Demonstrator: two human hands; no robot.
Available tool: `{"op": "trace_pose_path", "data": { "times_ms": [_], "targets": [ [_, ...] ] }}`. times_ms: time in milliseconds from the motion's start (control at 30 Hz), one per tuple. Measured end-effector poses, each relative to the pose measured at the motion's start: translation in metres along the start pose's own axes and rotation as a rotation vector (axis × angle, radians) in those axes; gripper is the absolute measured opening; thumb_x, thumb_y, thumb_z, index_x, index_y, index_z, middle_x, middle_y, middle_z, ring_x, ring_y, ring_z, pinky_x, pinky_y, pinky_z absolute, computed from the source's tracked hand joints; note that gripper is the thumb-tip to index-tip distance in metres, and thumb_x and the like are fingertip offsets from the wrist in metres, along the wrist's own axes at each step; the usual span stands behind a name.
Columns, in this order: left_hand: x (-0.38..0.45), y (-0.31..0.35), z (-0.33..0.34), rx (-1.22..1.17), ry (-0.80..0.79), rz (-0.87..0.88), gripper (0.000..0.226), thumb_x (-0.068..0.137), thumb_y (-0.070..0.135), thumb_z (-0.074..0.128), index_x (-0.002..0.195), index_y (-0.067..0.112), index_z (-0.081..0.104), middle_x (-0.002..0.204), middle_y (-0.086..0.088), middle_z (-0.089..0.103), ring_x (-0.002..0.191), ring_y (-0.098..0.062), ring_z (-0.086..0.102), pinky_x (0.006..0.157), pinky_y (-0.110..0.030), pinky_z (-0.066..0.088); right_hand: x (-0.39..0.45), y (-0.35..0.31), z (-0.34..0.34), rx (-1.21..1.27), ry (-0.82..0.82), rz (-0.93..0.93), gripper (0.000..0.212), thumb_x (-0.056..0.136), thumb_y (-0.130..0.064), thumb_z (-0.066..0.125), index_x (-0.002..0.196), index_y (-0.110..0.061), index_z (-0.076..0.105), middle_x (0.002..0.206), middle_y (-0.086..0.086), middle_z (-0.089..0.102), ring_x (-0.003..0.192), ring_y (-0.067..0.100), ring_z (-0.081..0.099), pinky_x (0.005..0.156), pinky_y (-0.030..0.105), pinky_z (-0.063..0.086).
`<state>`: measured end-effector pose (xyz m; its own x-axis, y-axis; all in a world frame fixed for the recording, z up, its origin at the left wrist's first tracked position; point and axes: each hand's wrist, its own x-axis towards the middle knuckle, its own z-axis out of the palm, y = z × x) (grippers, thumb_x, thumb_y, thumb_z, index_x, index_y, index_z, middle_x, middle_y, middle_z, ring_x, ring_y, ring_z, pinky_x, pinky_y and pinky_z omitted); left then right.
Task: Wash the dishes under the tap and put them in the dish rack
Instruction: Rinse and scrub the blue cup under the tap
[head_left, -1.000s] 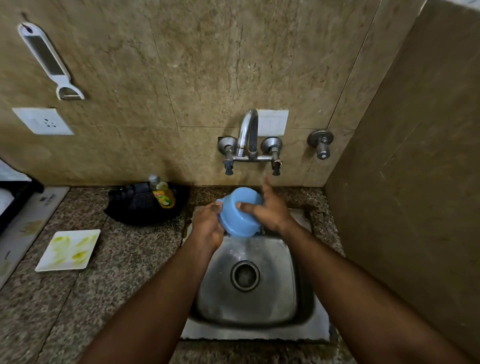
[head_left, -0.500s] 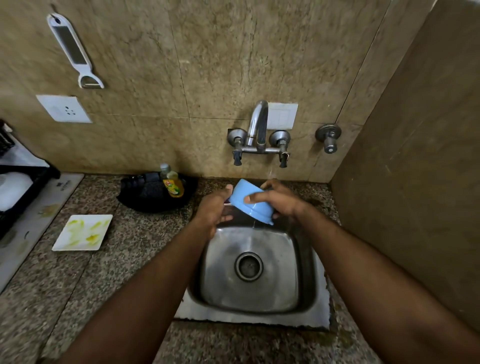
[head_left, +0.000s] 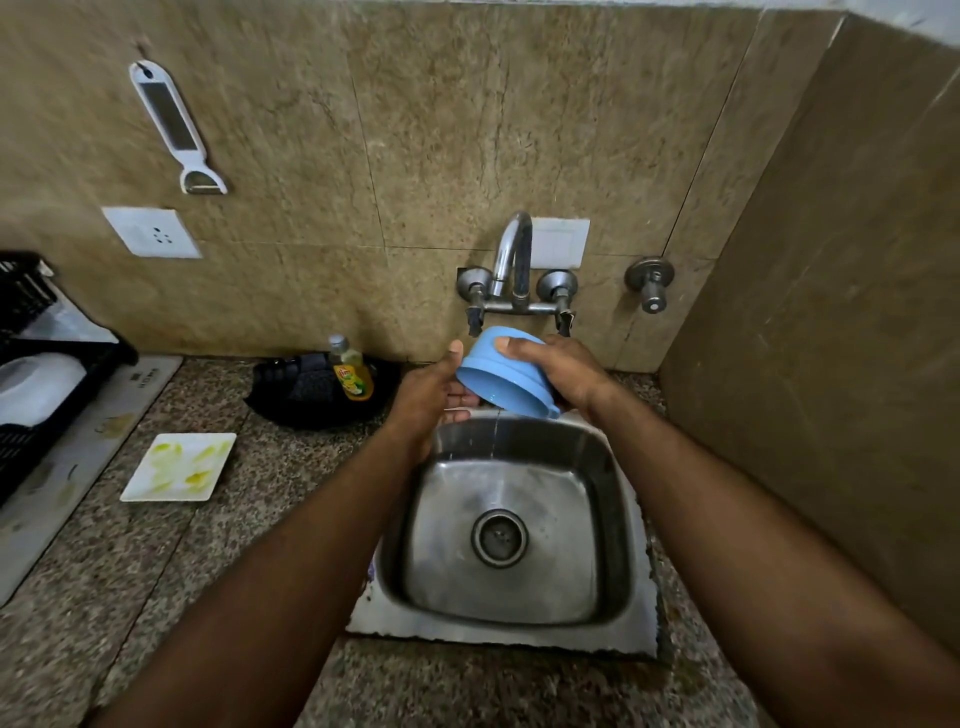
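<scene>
A blue bowl (head_left: 498, 371) is tilted mouth-down over the back edge of the steel sink (head_left: 618, 525), below the wall tap (head_left: 511, 260). A thin stream of water runs from the bowl into the sink. My right hand (head_left: 563, 371) grips the bowl from the right, fingers over its base. My left hand (head_left: 434, 389) is at the bowl's left, palm up under its rim, thumb raised, fingers spread. A white square plate (head_left: 179, 466) smeared with yellow lies on the counter at the left. The black dish rack (head_left: 39, 364) stands at the far left edge with a white dish in it.
A yellow dish-soap bottle (head_left: 352, 371) stands in a black tray (head_left: 311, 395) behind the sink's left. A drying mat (head_left: 78, 462) lies under the rack. A second valve (head_left: 650, 286) is on the wall at right. A side wall closes in on the right.
The bowl has turned from base facing me to mouth tipped down, and water now pours out of it. The left hand has opened beneath the rim.
</scene>
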<state>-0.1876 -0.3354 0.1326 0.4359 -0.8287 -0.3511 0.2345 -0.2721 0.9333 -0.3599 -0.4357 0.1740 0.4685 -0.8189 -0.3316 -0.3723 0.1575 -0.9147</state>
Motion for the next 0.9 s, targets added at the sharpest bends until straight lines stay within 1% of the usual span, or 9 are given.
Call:
{"op": "trace_pose_path", "data": {
  "times_ms": [67, 133, 300, 433, 567, 633, 733, 833, 900],
  "targets": [
    [-0.001, 0.004, 0.002, 0.007, 0.005, 0.006, 0.061, 0.092, 0.066, 0.06, 0.112, 0.01, 0.073, 0.1, -0.015, 0.079, 0.102, -0.033, 0.075, 0.089, -0.044, 0.059, -0.002, -0.003, -0.001, 0.011, 0.006, -0.022, 0.05, 0.069, -0.058, 0.085, 0.097, -0.017, 0.077, 0.087, 0.002, 0.08, 0.084, 0.024, 0.078, 0.085, 0.043, 0.063],
    [-0.003, 0.008, 0.003, 0.018, 0.012, 0.012, 0.061, 0.092, 0.067, 0.06, 0.112, 0.011, 0.073, 0.1, -0.016, 0.079, 0.1, -0.031, 0.076, 0.087, -0.043, 0.06, -0.003, -0.006, -0.003, 0.005, 0.011, -0.035, 0.05, 0.07, -0.058, 0.084, 0.097, -0.016, 0.077, 0.086, 0.002, 0.08, 0.081, 0.023, 0.078, 0.083, 0.042, 0.062],
    [-0.009, 0.016, 0.004, 0.024, 0.008, 0.008, 0.06, 0.094, 0.065, 0.057, 0.111, 0.01, 0.072, 0.101, -0.019, 0.078, 0.091, -0.026, 0.075, 0.075, -0.035, 0.059, -0.002, -0.011, -0.004, -0.009, 0.023, -0.052, 0.061, 0.062, -0.065, 0.084, 0.097, -0.015, 0.079, 0.087, 0.0, 0.08, 0.082, 0.021, 0.078, 0.087, 0.044, 0.063],
    [-0.013, 0.02, 0.005, 0.037, 0.003, 0.007, 0.061, 0.094, 0.067, 0.056, 0.111, 0.01, 0.071, 0.099, -0.017, 0.079, 0.089, -0.025, 0.077, 0.085, -0.041, 0.057, -0.004, -0.014, -0.004, 0.007, 0.017, -0.072, 0.059, 0.062, -0.063, 0.085, 0.096, -0.015, 0.079, 0.088, 0.0, 0.081, 0.083, 0.021, 0.078, 0.089, 0.046, 0.062],
    [-0.017, 0.023, 0.005, 0.034, 0.013, 0.004, 0.064, 0.094, 0.067, 0.056, 0.112, 0.007, 0.071, 0.096, -0.02, 0.078, 0.084, -0.024, 0.075, 0.081, -0.039, 0.056, -0.007, -0.015, -0.005, 0.014, 0.012, -0.092, 0.058, 0.062, -0.061, 0.086, 0.096, -0.015, 0.079, 0.089, 0.001, 0.081, 0.084, 0.021, 0.078, 0.091, 0.048, 0.061],
    [-0.019, 0.023, 0.006, 0.033, 0.017, 0.013, 0.063, 0.094, 0.067, 0.056, 0.11, 0.007, 0.071, 0.102, -0.024, 0.077, 0.087, -0.027, 0.074, 0.082, -0.04, 0.057, -0.008, -0.016, -0.006, 0.009, 0.02, -0.103, 0.056, 0.063, -0.061, 0.086, 0.095, -0.015, 0.08, 0.088, 0.0, 0.081, 0.084, 0.021, 0.078, 0.09, 0.047, 0.062],
    [-0.022, 0.025, 0.007, 0.018, 0.019, 0.02, 0.061, 0.094, 0.066, 0.057, 0.108, 0.009, 0.072, 0.109, -0.027, 0.074, 0.092, -0.029, 0.073, 0.086, -0.043, 0.057, -0.006, -0.017, -0.007, 0.01, 0.026, -0.111, 0.062, 0.058, -0.064, 0.088, 0.096, -0.016, 0.081, 0.091, 0.001, 0.081, 0.088, 0.024, 0.078, 0.092, 0.052, 0.06],
    [-0.025, 0.028, 0.007, 0.017, 0.023, 0.023, 0.061, 0.094, 0.066, 0.056, 0.11, 0.009, 0.072, 0.109, -0.026, 0.075, 0.094, -0.03, 0.073, 0.083, -0.041, 0.057, -0.006, -0.018, -0.007, -0.005, 0.025, -0.116, 0.065, 0.055, -0.067, 0.088, 0.097, -0.018, 0.081, 0.091, 0.002, 0.081, 0.088, 0.024, 0.078, 0.091, 0.053, 0.06],
    [-0.026, 0.029, 0.008, 0.021, 0.027, 0.027, 0.061, 0.095, 0.066, 0.055, 0.111, 0.009, 0.072, 0.107, -0.024, 0.076, 0.099, -0.033, 0.075, 0.085, -0.042, 0.057, -0.007, -0.021, -0.008, -0.018, 0.028, -0.131, 0.067, 0.055, -0.069, 0.088, 0.098, -0.019, 0.081, 0.092, 0.0, 0.081, 0.088, 0.023, 0.078, 0.092, 0.052, 0.06]
  ]
}}
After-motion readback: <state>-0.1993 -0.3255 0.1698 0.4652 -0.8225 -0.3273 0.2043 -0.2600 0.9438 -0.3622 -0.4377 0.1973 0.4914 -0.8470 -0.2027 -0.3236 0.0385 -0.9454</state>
